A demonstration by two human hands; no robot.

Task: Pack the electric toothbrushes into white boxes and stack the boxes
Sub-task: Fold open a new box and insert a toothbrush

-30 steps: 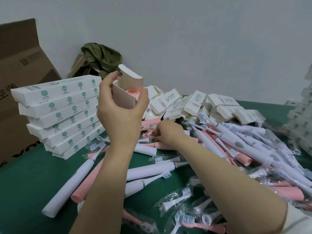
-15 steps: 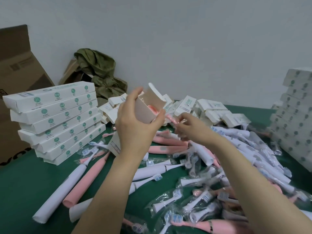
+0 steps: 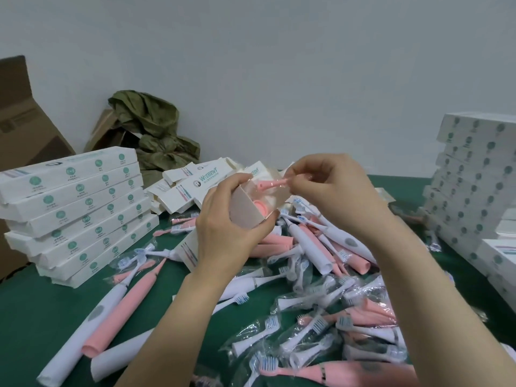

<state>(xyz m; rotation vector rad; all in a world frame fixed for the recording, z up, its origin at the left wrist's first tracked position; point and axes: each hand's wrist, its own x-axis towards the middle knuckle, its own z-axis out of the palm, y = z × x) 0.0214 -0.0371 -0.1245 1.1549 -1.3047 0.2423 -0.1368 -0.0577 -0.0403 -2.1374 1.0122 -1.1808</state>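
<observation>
An open-ended white box (image 3: 244, 212) is gripped by the left hand (image 3: 226, 233), with fingers and thumb curled round its sides. It is held above the green desk (image 3: 30, 317) with the open end turned toward the camera. The round base of a pink toothbrush (image 3: 261, 211) is seen inside the box. A pink brush head (image 3: 272, 185) in a clear wrapper is pinched between the fingertips of the right hand (image 3: 335, 199) and is held at the upper edge of the box mouth. Whether it touches the box cannot be told.

A left stack (image 3: 75, 208) of closed white boxes is located on the desk, and a right stack (image 3: 474, 196) is located at the opposite side. A heap of loose boxes (image 3: 192, 182) lies behind the hands. Toothbrush handles (image 3: 125, 308), pink and white, and wrapped brush heads (image 3: 307, 333) are scattered over the desk beneath and beside the hands. A cardboard carton (image 3: 16, 121) and an olive cloth (image 3: 150, 127) are placed against the wall at the rear left.
</observation>
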